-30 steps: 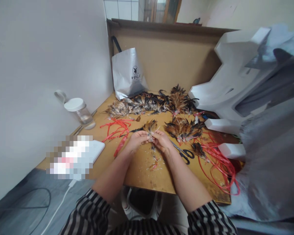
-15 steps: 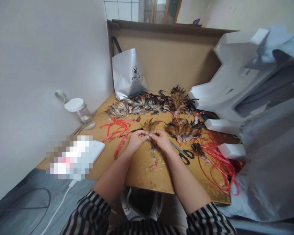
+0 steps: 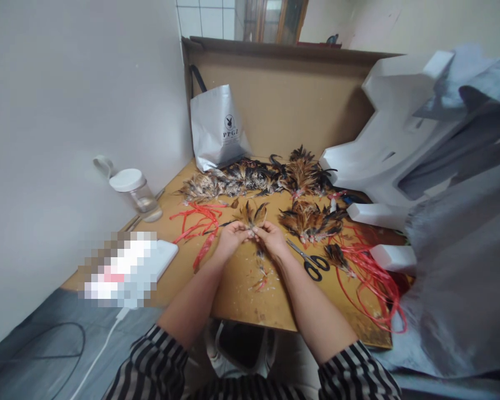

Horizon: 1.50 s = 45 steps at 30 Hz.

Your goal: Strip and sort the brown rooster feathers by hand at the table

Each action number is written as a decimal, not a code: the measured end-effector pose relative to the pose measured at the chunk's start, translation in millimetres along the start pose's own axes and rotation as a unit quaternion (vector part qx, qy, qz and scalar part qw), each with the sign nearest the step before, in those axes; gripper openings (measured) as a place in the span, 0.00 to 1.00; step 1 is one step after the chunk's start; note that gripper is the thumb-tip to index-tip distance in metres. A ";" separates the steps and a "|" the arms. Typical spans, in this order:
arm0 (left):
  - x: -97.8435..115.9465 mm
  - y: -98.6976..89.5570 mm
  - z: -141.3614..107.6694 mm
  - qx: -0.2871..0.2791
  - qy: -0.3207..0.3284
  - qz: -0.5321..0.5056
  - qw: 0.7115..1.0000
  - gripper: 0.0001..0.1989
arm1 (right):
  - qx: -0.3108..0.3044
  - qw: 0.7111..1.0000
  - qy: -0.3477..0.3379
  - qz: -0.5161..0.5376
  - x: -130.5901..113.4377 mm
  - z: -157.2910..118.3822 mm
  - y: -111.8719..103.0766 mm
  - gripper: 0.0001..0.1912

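Between my hands is a small bunch of brown and dark feathers [image 3: 251, 214], its tips fanned out away from me. My left hand [image 3: 234, 235] pinches the base of the bunch from the left. From the right, my right hand [image 3: 270, 235] closes on the same base, the two sets of fingertips nearly meeting. Just right of my right hand lie scissors [image 3: 312, 263] with black handles, partly spread. Beyond them is a pile of tied feather bunches [image 3: 310, 220]. Below my hands, feather scraps [image 3: 260, 278] litter the tabletop.
Red plastic strips [image 3: 198, 219] lie left of my hands, with a larger tangle of red strips [image 3: 375, 280] at right. More feathers [image 3: 241, 178] line the back, before a silver bag [image 3: 219, 128]. A lidded jar [image 3: 135, 191] and a blurred-out device [image 3: 125, 266] sit left; white foam [image 3: 383, 128] stands right.
The feather bunch has shifted slightly left and its tips have spread into separate tufts. My fingers have moved a little at its base; both hands still grip it.
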<state>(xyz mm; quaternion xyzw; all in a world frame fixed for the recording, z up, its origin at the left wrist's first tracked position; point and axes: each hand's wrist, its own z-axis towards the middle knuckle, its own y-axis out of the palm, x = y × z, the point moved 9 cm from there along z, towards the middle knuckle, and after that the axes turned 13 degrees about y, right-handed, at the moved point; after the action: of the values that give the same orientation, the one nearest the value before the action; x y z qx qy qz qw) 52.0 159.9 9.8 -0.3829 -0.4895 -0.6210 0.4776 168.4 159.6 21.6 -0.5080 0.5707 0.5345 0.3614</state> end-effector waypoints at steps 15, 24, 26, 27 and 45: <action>-5.9 2.8 -3.6 -0.049 -0.032 -0.007 0.998 0.15 | -0.028 0.998 0.040 0.049 -0.5 -4.3 4.8 0.13; 3.9 8.0 -4.6 -0.045 0.014 0.041 0.998 0.12 | 0.035 0.999 0.003 -0.003 -0.6 -2.3 -7.9 0.16; 8.2 10.3 -5.4 -0.052 0.029 0.039 0.997 0.12 | 0.036 0.999 0.015 0.008 0.6 -2.3 -9.1 0.17; 9.8 11.8 -5.8 -0.059 0.034 0.036 0.997 0.13 | 0.028 0.999 0.026 0.018 1.7 -2.2 -8.4 0.18; 10.7 -9.5 1.4 0.006 0.015 0.045 0.999 0.15 | -0.058 0.995 0.045 -0.062 7.6 0.1 4.0 0.14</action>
<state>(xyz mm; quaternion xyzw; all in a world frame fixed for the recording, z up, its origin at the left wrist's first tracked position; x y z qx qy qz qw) 40.2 159.6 17.9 -0.3919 -0.4682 -0.6015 0.5152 162.9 157.8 15.3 -0.5861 0.5220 0.5199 0.3372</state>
